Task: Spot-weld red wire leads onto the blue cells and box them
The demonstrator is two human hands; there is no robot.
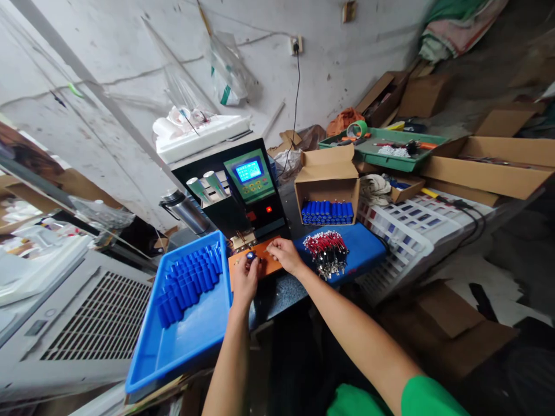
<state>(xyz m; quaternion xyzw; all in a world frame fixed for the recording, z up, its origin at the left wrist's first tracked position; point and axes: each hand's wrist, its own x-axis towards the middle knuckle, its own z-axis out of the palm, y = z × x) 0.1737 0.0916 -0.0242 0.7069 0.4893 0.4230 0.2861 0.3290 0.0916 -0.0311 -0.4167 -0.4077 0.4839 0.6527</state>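
My left hand (246,278) is closed round a blue cylindrical battery cell (250,255), its end facing up, over the orange work plate (269,267). Close beside it, my right hand (285,255) is pinched on something thin and pale that is too small to make out. Right behind my hands are the metal electrodes (243,240) of a black spot welder (260,222) with a lit blue display (248,170). A bundle of red and black wire leads (326,249) with white connectors lies on a blue pad (364,245) to the right.
Left of my hands, a blue tray (173,358) holds rows of blue cells. An open cardboard box (327,167) with more cells stands behind the leads. A steel flask (186,211) is behind the tray. Farther right are a green tray (385,153) and a white plastic crate (399,248).
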